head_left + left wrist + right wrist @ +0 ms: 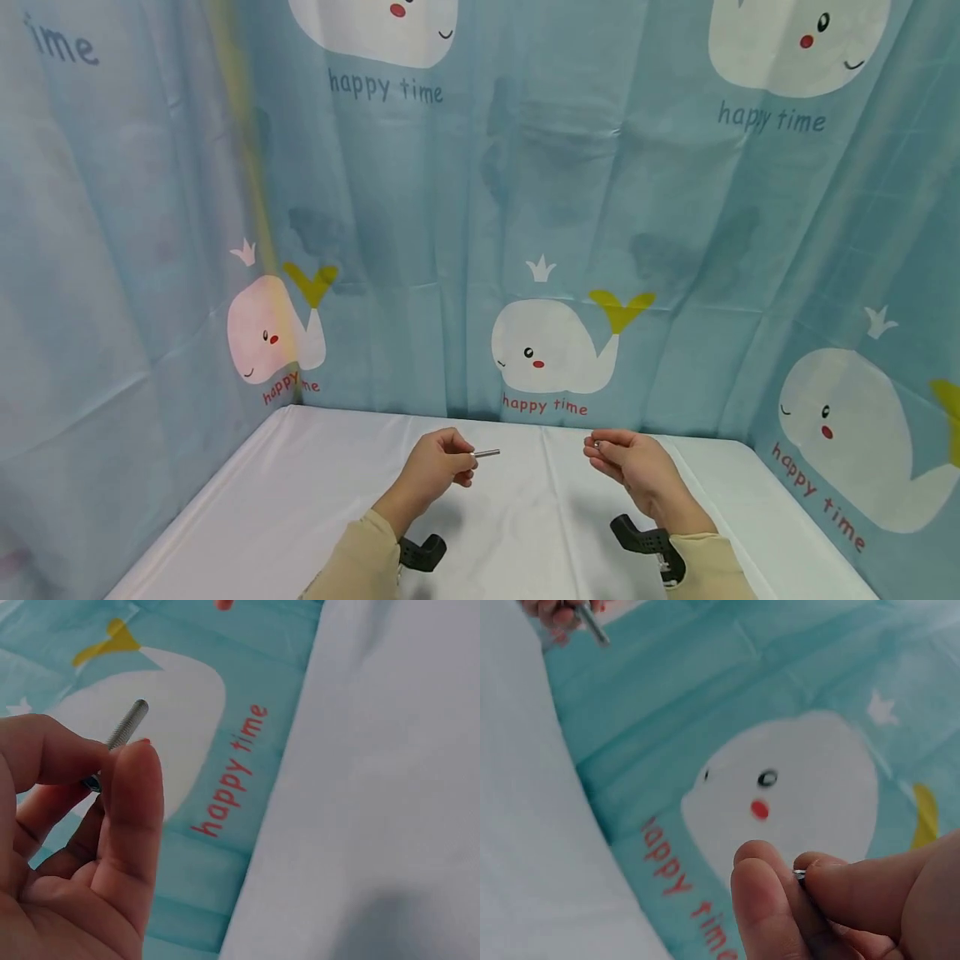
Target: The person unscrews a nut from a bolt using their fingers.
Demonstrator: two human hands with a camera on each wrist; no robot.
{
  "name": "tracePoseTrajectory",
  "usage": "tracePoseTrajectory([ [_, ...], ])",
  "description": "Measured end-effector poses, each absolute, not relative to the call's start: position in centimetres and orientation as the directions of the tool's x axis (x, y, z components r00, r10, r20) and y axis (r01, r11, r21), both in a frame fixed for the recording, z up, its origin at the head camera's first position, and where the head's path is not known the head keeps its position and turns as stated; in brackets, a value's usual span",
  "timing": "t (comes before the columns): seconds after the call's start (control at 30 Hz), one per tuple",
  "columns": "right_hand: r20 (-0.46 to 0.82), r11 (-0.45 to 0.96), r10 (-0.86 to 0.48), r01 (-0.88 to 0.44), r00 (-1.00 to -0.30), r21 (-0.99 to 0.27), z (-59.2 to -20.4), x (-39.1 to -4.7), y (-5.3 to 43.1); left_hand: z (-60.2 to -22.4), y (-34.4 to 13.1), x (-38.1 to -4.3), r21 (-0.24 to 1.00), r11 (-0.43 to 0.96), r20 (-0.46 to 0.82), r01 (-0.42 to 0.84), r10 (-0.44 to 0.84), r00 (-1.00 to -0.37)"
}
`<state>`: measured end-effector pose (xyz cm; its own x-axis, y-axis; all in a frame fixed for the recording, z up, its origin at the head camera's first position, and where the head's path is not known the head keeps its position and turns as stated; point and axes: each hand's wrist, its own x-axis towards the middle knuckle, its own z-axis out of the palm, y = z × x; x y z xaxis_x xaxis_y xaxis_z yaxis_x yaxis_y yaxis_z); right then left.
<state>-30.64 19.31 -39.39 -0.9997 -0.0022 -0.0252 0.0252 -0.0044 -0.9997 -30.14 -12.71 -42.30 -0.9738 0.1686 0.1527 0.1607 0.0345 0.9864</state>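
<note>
My left hand pinches a silver threaded bolt between thumb and fingers, its shank pointing right toward the other hand. In the left wrist view the bolt shows its thread, with the head end partly behind the fingers. Across a gap to the right, my right hand pinches a small shiny metal nut at its fingertips. Most of the nut is covered by thumb and finger in the right wrist view. Both hands are raised over the table, and bolt and nut are apart.
A white cloth covers the table beneath both hands. Behind it and at both sides hangs a blue curtain printed with whales. Each wrist wears a black camera mount, such as the left mount.
</note>
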Motion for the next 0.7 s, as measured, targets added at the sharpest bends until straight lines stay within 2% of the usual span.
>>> tracePoseTrajectory([
  [0.23,-0.151,-0.009,0.089,0.151,-0.985,-0.989,-42.4,-31.6,22.0,-44.5,-13.1,-30.7,0.991,0.130,0.008,0.026,0.136,-0.991],
  [0.47,-0.208,-0.034,0.110,0.205,-0.972,-0.978,-45.0,-32.4,23.1,-46.3,-13.0,-31.4,0.987,0.162,-0.025,-0.003,0.134,-0.991],
  [0.7,-0.253,-0.029,0.119,0.251,-0.960,-0.967,-46.8,-32.7,22.3,-47.5,-12.6,-31.8,0.979,0.204,-0.048,-0.019,0.135,-0.990],
])
